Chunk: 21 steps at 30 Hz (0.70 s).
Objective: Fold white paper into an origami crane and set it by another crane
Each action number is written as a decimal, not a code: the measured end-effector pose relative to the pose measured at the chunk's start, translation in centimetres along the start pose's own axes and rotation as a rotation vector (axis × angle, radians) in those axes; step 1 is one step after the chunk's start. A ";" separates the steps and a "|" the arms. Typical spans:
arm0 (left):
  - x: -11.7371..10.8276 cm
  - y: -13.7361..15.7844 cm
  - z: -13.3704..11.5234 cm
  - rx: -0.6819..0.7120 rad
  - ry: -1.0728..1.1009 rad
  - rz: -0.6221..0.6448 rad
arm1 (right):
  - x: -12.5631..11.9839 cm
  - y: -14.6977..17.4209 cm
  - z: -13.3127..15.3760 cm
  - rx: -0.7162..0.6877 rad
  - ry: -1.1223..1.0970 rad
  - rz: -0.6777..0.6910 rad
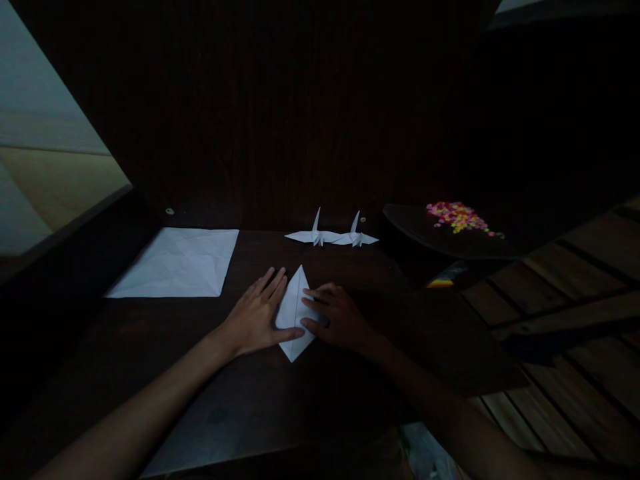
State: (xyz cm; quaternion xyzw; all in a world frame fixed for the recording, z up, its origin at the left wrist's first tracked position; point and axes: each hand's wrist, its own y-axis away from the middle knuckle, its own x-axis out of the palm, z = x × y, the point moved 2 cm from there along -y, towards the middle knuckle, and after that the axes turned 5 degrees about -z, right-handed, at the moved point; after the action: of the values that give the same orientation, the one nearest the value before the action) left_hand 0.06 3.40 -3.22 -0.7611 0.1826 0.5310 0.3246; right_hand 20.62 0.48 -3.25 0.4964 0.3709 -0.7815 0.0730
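A white sheet of paper folded into a kite shape lies flat on the dark wooden table, its long point facing away from me and a crease running down its middle. My left hand rests on its left edge, fingers stretched out and the thumb lying across the lower part. From the other side my right hand lies over the right edge, its fingers spread on the paper. Beyond the hands stand two folded white paper cranes, side by side with wings touching.
A creased white paper sheet lies at the back left. To the right, a dark curved surface holds many small colourful pieces. A dark board rises behind the table, a raised edge runs along the left, and wooden slats show at right.
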 end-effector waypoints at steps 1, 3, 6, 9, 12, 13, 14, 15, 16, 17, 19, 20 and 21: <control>0.0 0.0 -0.2 -0.027 0.006 -0.019 | 0.0 0.0 0.1 0.009 0.002 -0.002; -0.2 0.1 -0.6 -0.067 0.023 -0.039 | -0.1 -0.1 0.1 0.023 0.002 -0.019; -0.6 0.1 -1.0 -0.108 0.028 -0.028 | -0.2 -0.1 0.2 0.033 -0.006 -0.046; -0.8 0.1 -1.2 -0.128 0.006 -0.022 | -0.2 -0.2 0.0 0.038 -0.018 -0.055; -1.0 0.2 -1.3 -0.108 0.022 -0.038 | -0.3 -0.2 -0.1 0.052 -0.022 -0.063; -1.0 0.2 -1.2 -0.095 0.034 -0.039 | -0.3 -0.2 -0.2 0.052 -0.024 -0.064; -1.0 0.2 -1.2 -0.082 0.043 -0.035 | -0.4 -0.2 -0.2 0.050 -0.025 -0.067; -1.0 0.2 -1.2 -0.067 0.049 -0.025 | -0.4 -0.2 -0.3 0.045 -0.026 -0.069; -1.0 0.3 -1.2 -0.052 0.053 -0.011 | -0.5 -0.2 -0.2 0.037 -0.029 -0.068; -1.0 0.3 -1.2 -0.038 0.056 0.005 | -0.5 -0.2 -0.2 0.030 -0.034 -0.064; -0.9 0.4 -1.2 -0.009 0.060 0.033 | -0.5 -0.1 -0.2 0.016 -0.052 -0.048; -0.8 0.4 -1.1 0.007 0.059 0.043 | -0.5 -0.1 -0.1 0.011 -0.063 -0.034; -0.7 0.4 -1.1 0.022 0.054 0.050 | -0.4 -0.1 -0.1 0.007 -0.073 -0.018</control>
State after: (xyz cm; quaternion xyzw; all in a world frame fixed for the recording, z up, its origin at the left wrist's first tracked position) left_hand 0.30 2.31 -2.49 -0.7668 0.2161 0.5160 0.3147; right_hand 20.81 0.48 -2.91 0.4644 0.3697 -0.8010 0.0776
